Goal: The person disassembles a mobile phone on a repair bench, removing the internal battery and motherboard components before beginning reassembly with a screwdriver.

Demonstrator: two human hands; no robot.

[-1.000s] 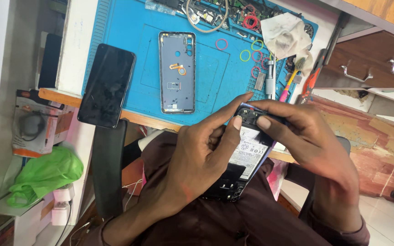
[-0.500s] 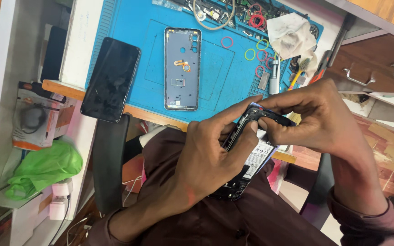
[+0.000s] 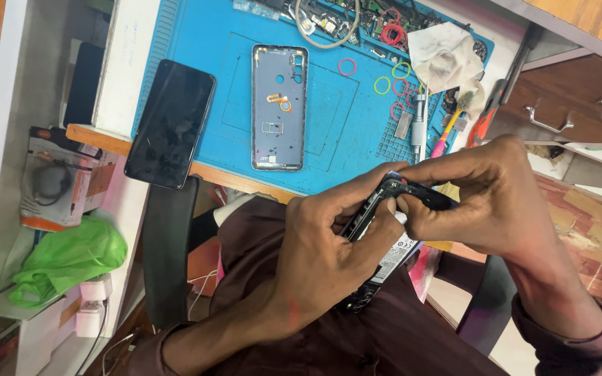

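An opened dark phone body (image 3: pixel 384 251), with its white-labelled battery showing, is held over my lap in front of the desk edge. My left hand (image 3: pixel 322 257) wraps it from below, thumb and forefinger pinching its upper edge. My right hand (image 3: pixel 482 202) grips the top end, fingertips pressed at the upper corner. On the blue work mat (image 3: pixel 196 42) lies a grey phone back cover (image 3: pixel 279 108) with an orange flex inside. A black phone screen (image 3: pixel 170 124) rests at the mat's left edge.
Coloured rubber rings (image 3: pixel 384 76), a crumpled white cloth (image 3: pixel 447 56), a metal screwdriver (image 3: pixel 418 125) and cables sit at the mat's right and top. A green bag (image 3: pixel 64 257) and a boxed item (image 3: pixel 57 181) lie on the left shelf. Wooden drawers (image 3: pixel 573 118) stand right.
The phone body has tilted further on edge and both hands have closed tighter around its top end. The view has shifted slightly, with the mat appearing lower.
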